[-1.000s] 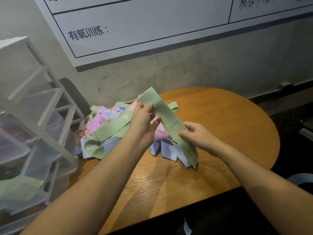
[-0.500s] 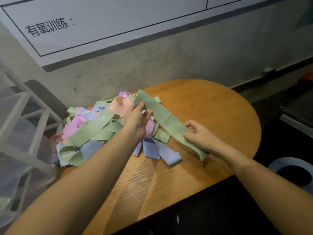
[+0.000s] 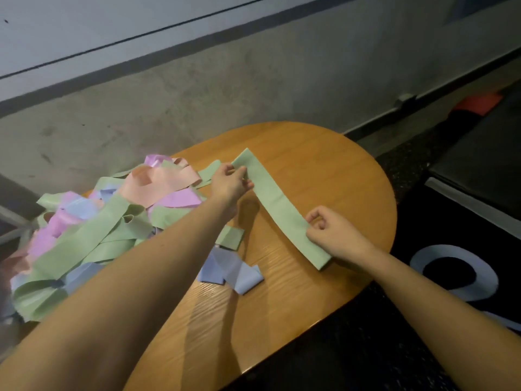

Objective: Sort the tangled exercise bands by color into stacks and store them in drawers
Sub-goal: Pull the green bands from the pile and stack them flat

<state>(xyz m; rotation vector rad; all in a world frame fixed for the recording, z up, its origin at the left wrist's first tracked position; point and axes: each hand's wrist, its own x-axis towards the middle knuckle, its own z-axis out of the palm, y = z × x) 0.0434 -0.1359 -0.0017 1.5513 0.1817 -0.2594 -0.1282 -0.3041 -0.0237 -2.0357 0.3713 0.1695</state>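
Note:
A flat green exercise band (image 3: 277, 206) lies stretched diagonally over the right part of the round wooden table (image 3: 346, 170). My left hand (image 3: 229, 182) pinches its far end and my right hand (image 3: 331, 231) pinches its near end. To the left sits a tangled pile of bands (image 3: 93, 221) in green, pink, purple and blue. A loose blue band (image 3: 231, 270) and a small green piece (image 3: 232, 237) lie at the pile's near edge, between my arms.
A concrete wall with a white board (image 3: 112, 29) rises behind the table. Only a sliver of the white drawer frame (image 3: 11, 218) shows at the left edge. Dark floor with a white ring mark (image 3: 454, 270) lies to the right.
Both hands carried the green band rightward, away from the pile, and lowered it toward the bare tabletop. The view swung right, so the drawer unit left the frame.

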